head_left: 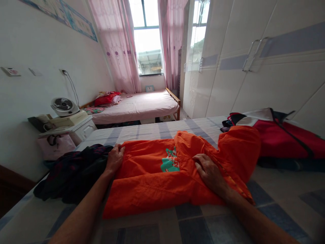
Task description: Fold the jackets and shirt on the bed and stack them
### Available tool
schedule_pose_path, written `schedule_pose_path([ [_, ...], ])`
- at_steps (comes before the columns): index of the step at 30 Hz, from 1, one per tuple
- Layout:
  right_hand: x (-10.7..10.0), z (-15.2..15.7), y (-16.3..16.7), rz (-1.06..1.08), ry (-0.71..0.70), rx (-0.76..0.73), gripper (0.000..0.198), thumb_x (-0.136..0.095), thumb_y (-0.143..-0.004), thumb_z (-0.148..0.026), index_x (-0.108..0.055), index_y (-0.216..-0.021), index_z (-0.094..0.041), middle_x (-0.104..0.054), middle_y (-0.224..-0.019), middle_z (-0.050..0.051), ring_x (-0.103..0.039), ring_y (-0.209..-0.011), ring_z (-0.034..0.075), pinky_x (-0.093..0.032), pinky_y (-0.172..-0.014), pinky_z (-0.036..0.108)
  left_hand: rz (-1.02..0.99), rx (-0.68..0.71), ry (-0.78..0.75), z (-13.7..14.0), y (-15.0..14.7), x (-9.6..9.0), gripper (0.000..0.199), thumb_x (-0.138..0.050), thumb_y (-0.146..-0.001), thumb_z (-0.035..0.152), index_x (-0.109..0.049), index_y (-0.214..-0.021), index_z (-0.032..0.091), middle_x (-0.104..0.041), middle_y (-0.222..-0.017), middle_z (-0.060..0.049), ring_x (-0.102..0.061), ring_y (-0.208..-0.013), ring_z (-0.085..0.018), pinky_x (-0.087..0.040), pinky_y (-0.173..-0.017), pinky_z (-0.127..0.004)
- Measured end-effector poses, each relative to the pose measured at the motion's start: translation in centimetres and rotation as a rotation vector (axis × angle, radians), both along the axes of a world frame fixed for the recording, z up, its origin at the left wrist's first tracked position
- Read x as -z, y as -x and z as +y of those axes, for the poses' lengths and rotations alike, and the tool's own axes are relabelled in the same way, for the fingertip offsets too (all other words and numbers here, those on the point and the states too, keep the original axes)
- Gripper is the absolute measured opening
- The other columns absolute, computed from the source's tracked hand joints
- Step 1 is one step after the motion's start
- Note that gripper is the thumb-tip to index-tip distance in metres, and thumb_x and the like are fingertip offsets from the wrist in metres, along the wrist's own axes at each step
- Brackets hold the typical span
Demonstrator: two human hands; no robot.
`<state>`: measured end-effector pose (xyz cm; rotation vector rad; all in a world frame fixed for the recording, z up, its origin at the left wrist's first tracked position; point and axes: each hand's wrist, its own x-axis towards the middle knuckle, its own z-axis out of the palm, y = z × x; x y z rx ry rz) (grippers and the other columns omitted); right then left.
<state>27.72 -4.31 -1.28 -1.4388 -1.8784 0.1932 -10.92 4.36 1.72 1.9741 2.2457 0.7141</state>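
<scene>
An orange hooded jacket (149,186) with a green and white print lies partly folded on the bed, its hood at the right. My left hand (116,158) is closed at the jacket's left edge, thumb on top of the cloth; its other fingers are partly hidden. Across the right part, near the hood, my right hand (208,171) rests on the fabric with its fingers apart and slightly bent. A dark heap of clothing (76,173) lies just left of my left forearm.
Red, white and black clothing (284,135) lies at the right on the checked bedsheet (190,223). White wardrobes (228,84) stand behind it. Beyond is a second bed (144,105) below the window. At the left, a small fan (64,105) stands above a cabinet (82,130), beside a pink bag (57,146).
</scene>
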Motion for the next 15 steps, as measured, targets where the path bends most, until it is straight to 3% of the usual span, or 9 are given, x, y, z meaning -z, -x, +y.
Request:
schedule_pose_path([
  [4, 0.0, 0.0, 0.0, 0.009, -0.010, -0.010, 0.021, -0.042, -0.088, -0.022, -0.059, -0.099, -0.022, -0.062, -0.105, 0.007, -0.057, -0.102, 0.021, -0.044, -0.096, 0.040, 0.087, -0.005, 0.067, 0.5, 0.1, 0.1, 0.033, -0.039, -0.085, 0.034, -0.060, -0.103, 0.015, -0.069, -0.090, -0.015, -0.067, -0.085, -0.029, -0.048, -0.074, -0.036],
  [7, 0.1, 0.0, 0.0, 0.012, -0.011, -0.008, 0.020, -0.043, -0.087, -0.021, -0.059, -0.099, -0.022, -0.062, -0.105, 0.007, -0.057, -0.102, 0.021, -0.044, -0.096, 0.040, 0.140, 0.054, 0.066, -0.2, -0.9, -1.5, 0.041, -0.042, -0.084, 0.032, -0.057, -0.117, 0.012, -0.064, -0.113, -0.019, -0.062, -0.103, -0.031, -0.046, -0.087, -0.041],
  [9, 0.0, 0.0, 0.0, 0.009, -0.009, -0.007, 0.020, -0.042, -0.087, -0.021, -0.059, -0.099, -0.023, -0.062, -0.105, 0.006, -0.057, -0.102, 0.021, -0.044, -0.096, 0.040, 0.158, 0.164, 0.053, -1.6, -2.3, -2.7, 0.045, -0.041, -0.086, 0.034, -0.053, -0.125, 0.015, -0.057, -0.129, -0.014, -0.054, -0.118, -0.027, -0.041, -0.099, -0.038],
  [11, -0.1, 0.0, 0.1, 0.005, -0.010, -0.004, 0.020, -0.041, -0.088, -0.021, -0.059, -0.098, -0.023, -0.062, -0.105, 0.007, -0.057, -0.102, 0.021, -0.044, -0.096, 0.039, 0.152, 0.364, 0.050, -3.4, -4.3, -3.2, 0.046, -0.038, -0.090, 0.039, -0.051, -0.131, 0.021, -0.051, -0.139, -0.007, -0.044, -0.129, -0.021, -0.034, -0.107, -0.033],
  [13, -0.2, -0.1, 0.1, 0.004, -0.009, -0.002, 0.020, -0.041, -0.088, -0.020, -0.059, -0.098, -0.021, -0.062, -0.104, 0.007, -0.057, -0.102, 0.021, -0.044, -0.095, 0.038, 0.158, 0.561, 0.060, -5.4, -6.1, -2.6, 0.048, -0.035, -0.092, 0.043, -0.049, -0.135, 0.026, -0.042, -0.147, -0.003, -0.033, -0.137, -0.020, -0.027, -0.113, -0.035],
  [15, -0.3, -0.1, 0.2, 0.004, -0.007, -0.001, 0.020, -0.042, -0.088, -0.019, -0.059, -0.098, -0.021, -0.062, -0.104, 0.007, -0.057, -0.101, 0.021, -0.045, -0.095, 0.037, 0.197, 0.643, 0.087, -6.9, -7.2, -1.1, 0.049, -0.033, -0.093, 0.046, -0.045, -0.138, 0.029, -0.034, -0.152, -0.003, -0.023, -0.142, -0.024, -0.020, -0.115, -0.044],
])
